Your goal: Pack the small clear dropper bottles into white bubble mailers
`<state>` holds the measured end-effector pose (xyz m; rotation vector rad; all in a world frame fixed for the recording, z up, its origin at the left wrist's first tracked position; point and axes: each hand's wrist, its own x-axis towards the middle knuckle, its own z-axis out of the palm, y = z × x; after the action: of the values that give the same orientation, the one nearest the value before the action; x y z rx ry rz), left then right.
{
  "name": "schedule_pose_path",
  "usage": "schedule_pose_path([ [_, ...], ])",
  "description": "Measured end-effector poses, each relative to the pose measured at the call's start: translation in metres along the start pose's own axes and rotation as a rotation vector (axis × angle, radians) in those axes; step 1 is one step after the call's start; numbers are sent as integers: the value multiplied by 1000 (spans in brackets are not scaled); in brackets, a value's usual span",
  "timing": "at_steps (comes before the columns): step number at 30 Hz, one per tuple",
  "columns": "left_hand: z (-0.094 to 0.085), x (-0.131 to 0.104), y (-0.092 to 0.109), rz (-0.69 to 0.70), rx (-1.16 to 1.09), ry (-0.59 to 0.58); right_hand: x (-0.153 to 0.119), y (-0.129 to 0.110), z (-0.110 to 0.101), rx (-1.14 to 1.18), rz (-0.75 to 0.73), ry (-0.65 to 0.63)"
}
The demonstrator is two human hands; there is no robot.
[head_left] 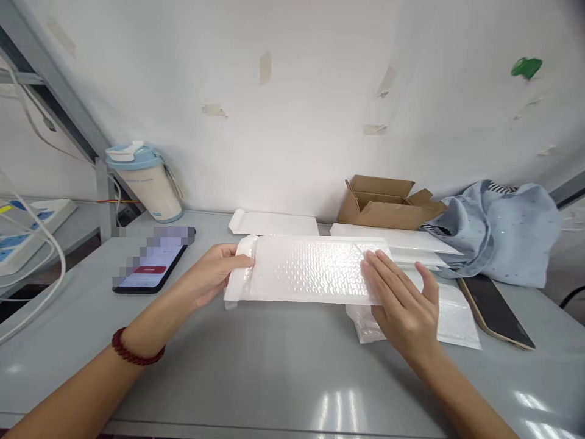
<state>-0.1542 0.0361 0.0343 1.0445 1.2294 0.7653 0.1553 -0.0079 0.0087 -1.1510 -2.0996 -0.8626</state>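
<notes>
A white padded bubble mailer point(306, 268) is held level above the grey table, its bubbled face towards me and shining at the right. My left hand point(217, 274) is closed on its left end, thumb on top near the flap and the other fingers mostly hidden behind. At the right end, my right hand point(404, 302) grips the mailer with its fingers laid over the face; one outer finger sticks up apart. Behind and below this hand lie more white mailers point(457, 317), partly covered. Another white mailer point(278, 222) rests flat against the wall.
An open cardboard box point(388, 210) stands at the back, beside a light-blue cloth bundle point(512, 231). A dark phone point(498, 311) lies at the right, a lit phone point(155, 259) at the left. Behind that is a lidded cup point(148, 183). A power strip point(31, 231) and white cables occupy the far left.
</notes>
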Motion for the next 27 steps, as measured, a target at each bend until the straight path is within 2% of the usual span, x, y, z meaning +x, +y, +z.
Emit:
schedule_pose_path([
  [2,10,1,-6,17,-35,-46,1,-2,-1,-24,12,-67],
  [5,27,0,-16,41,-6,-126,3,-12,-5,54,4,-255],
  [8,43,-4,-23,84,65,-215,5,-27,-12,165,-98,-393],
  [11,57,-12,-28,124,97,-312,5,-41,-16,261,-184,-474],
  [13,63,-16,-30,145,135,-345,3,-46,-16,299,-205,-483],
  [15,66,-18,-32,168,208,-315,1,-48,-13,320,-207,-469],
  [21,64,-13,-36,225,436,-61,1,-45,-7,372,-184,-394],
  [27,69,-15,-37,208,451,-152,2,-46,-6,384,-171,-317],
])
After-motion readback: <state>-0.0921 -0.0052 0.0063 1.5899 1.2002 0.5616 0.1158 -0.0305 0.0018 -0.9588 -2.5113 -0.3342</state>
